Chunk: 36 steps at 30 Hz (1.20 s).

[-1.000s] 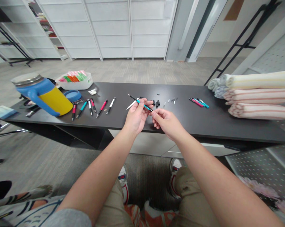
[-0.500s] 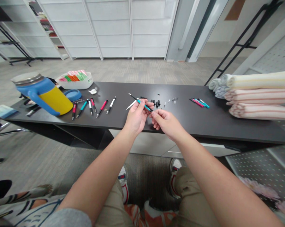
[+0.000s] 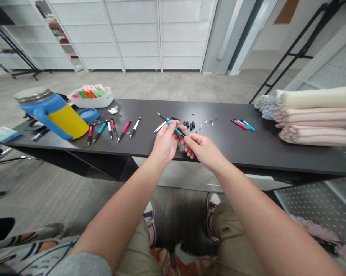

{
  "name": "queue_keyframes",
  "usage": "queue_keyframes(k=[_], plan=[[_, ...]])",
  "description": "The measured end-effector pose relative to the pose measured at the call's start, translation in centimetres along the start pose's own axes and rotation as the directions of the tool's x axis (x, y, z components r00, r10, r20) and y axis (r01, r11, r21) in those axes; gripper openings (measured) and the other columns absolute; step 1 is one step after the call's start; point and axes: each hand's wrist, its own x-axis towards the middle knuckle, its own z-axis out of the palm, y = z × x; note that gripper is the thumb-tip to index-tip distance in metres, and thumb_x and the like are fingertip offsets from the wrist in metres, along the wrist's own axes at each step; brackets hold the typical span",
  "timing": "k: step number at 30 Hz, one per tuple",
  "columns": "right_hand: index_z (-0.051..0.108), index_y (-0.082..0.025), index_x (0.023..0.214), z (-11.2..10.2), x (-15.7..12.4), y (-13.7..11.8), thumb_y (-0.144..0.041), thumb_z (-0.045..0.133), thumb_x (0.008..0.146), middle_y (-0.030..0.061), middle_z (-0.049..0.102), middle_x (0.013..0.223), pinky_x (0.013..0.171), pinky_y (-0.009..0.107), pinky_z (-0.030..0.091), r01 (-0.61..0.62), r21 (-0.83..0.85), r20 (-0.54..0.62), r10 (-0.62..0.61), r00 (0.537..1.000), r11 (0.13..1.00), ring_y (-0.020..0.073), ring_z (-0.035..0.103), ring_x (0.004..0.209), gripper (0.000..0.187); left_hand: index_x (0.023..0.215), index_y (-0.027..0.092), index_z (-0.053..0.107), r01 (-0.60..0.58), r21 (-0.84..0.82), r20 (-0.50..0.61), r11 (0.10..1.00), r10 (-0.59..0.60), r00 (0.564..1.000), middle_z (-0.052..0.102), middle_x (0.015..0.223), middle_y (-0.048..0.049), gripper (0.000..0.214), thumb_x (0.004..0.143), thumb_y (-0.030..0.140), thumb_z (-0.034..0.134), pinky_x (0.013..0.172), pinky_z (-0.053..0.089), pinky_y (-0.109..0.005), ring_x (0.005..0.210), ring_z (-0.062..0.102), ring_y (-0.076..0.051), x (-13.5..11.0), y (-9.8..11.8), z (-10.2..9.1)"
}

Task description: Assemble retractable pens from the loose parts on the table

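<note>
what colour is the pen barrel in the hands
Teal with black ends, the pen held by both hands; head view.

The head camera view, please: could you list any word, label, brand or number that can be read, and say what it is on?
None can be read.
The teal pen in the left hand and right hand: no print visible.
The blue and yellow jug: no label visible.
The pens on the table: too small to tell.

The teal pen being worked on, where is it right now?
In the head view the teal pen sits mid-frame above the black table, pinched between the left hand and right hand.
</note>
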Motion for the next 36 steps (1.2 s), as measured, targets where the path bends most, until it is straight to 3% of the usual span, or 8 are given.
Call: queue_keyframes(k=[11, 20, 27, 31, 36], plan=[[0.066, -0.02, 0.087, -0.1, 0.0, 0.0, -0.066, 0.068, 0.091, -0.0022, 0.061, 0.068, 0.052, 0.023, 0.046, 0.008, -0.011, 0.021, -0.008, 1.0, 1.0, 0.0097, 0.054, 0.054, 0.046, 0.095, 0.018, 0.066, 0.062, -0.021, -0.016, 0.998, -0.063, 0.998, 0.072, 0.084, -0.0053, 0.014, 0.098, 0.031, 0.069, 0.068, 0.052, -0.027, 0.077, 0.07, -0.017, -0.1, 0.3, 0.3], [0.064, -0.022, 0.085, 0.1, -0.2, 0.3, -0.057, 0.061, 0.098, -0.0003, 0.066, 0.071, 0.055, 0.024, 0.049, 0.054, -0.189, 0.032, -0.049, 0.998, 0.981, 0.0115, 0.058, 0.057, 0.038, 0.094, 0.021, 0.063, 0.091, 0.022, 0.027, 0.996, -0.092, 0.995, 0.065, 0.077, -0.0024, 0.016, 0.099, 0.035, 0.066, 0.05, 0.035, -0.024, 0.064, 0.06, -0.014, 0.0, 0.2, 0.1], [0.065, -0.022, 0.086, 0.2, -0.3, 0.2, -0.054, 0.059, 0.099, 0.0001, 0.067, 0.072, 0.058, 0.026, 0.05, 0.076, -0.265, 0.038, -0.069, 0.997, 0.961, 0.0136, 0.06, 0.06, 0.034, 0.093, 0.02, 0.063, 0.117, 0.013, -0.008, 0.993, -0.117, 0.993, 0.063, 0.074, -0.0015, 0.02, 0.096, 0.038, 0.07, 0.05, 0.037, -0.024, 0.064, 0.059, -0.013, -0.2, 0.5, 0.4], [0.061, -0.023, 0.08, 0.5, -0.5, 0.2, -0.049, 0.057, 0.1, -0.0005, 0.065, 0.069, 0.058, 0.027, 0.044, 0.121, -0.404, 0.037, -0.116, 0.993, 0.907, 0.015, 0.058, 0.06, 0.033, 0.092, 0.02, 0.063, 0.123, 0.042, -0.007, 0.991, -0.123, 0.992, 0.059, 0.07, 0.0001, 0.021, 0.095, 0.04, 0.071, 0.05, 0.037, -0.022, 0.061, 0.057, -0.013, -0.2, 0.5, 0.4], [0.055, -0.023, 0.075, 1.3, -0.9, 0.0, -0.038, 0.057, 0.099, -0.0009, 0.063, 0.068, 0.06, 0.03, 0.034, 0.218, -0.619, 0.048, -0.241, 0.969, 0.754, 0.015, 0.051, 0.059, 0.029, 0.09, 0.02, 0.065, 0.097, 0.055, 0.043, 0.994, -0.1, 0.994, 0.056, 0.066, 0.0008, 0.018, 0.096, 0.036, 0.07, 0.055, 0.041, -0.022, 0.06, 0.052, -0.012, -0.1, 0.1, 0.1]])
